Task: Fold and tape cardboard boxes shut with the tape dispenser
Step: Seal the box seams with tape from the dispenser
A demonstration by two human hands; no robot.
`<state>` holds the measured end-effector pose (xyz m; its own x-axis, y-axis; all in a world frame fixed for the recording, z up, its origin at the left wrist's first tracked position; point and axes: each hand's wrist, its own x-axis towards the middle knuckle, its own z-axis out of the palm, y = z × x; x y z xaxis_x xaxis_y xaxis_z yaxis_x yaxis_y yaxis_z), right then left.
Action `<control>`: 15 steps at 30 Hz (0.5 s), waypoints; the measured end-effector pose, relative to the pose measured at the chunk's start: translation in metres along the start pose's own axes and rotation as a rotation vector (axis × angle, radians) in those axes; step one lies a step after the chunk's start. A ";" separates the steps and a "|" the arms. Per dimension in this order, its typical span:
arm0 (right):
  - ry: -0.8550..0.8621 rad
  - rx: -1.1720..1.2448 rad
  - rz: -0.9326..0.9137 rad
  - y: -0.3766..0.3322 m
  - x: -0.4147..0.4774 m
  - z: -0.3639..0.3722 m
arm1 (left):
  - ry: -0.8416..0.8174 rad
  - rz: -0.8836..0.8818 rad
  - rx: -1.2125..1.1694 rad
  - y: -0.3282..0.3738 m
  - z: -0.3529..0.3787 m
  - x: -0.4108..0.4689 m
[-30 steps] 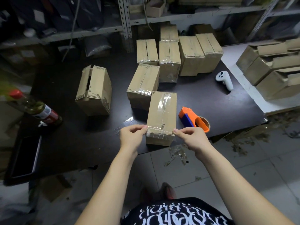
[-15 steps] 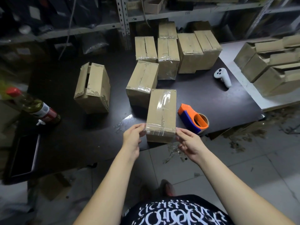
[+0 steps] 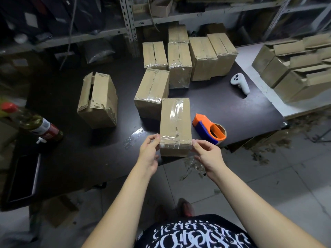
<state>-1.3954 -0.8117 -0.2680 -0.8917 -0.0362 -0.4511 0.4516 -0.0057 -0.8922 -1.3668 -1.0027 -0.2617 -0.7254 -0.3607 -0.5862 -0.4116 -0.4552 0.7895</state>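
The taped cardboard box (image 3: 175, 122), lower centre, is pinched at its near corners by left hand (image 3: 149, 154) and right hand (image 3: 207, 155) (fingers curled); judged light, stiff, best gripped sidewise.

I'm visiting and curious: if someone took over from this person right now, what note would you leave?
Left hand and right hand each pinch an end of the tape strip across the front edge of the near box.
Tape dispenser lies right of it.
Done: lengthwise seam taped; taped boxes stand behind.
To do: press the strip down, then tape the open-flapped box at left.
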 end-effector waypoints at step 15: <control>-0.180 -0.514 -0.667 -0.013 0.000 -0.022 | -0.133 0.960 0.819 0.005 -0.045 -0.004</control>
<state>-1.4024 -0.7897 -0.2568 -0.9278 -0.3448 0.1422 -0.2735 0.3697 -0.8880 -1.3411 -1.0402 -0.2636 -0.9504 -0.1591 0.2671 0.1235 0.5953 0.7939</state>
